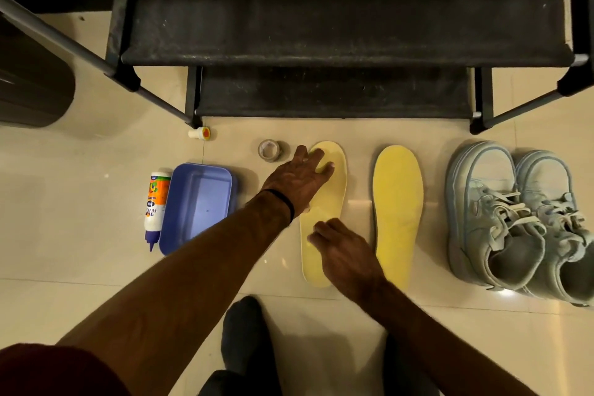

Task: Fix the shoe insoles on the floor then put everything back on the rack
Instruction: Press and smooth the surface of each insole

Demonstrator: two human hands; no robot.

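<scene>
Left hand (303,175) flat on pale insole (324,212) at 12 o'clock; right hand (340,251) presses mid-sole, fingers loosely bent, gripping nothing. Judgement: keep pressure even.

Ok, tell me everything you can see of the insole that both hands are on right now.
The pale yellow insole lies flat on the tiled floor, toe toward the rack, looking like thin foam. The left hand presses its toe end with straight fingers; the right hand touches its middle. A small whitish patch shows near its left edge. It lies apart from the second insole.
</scene>
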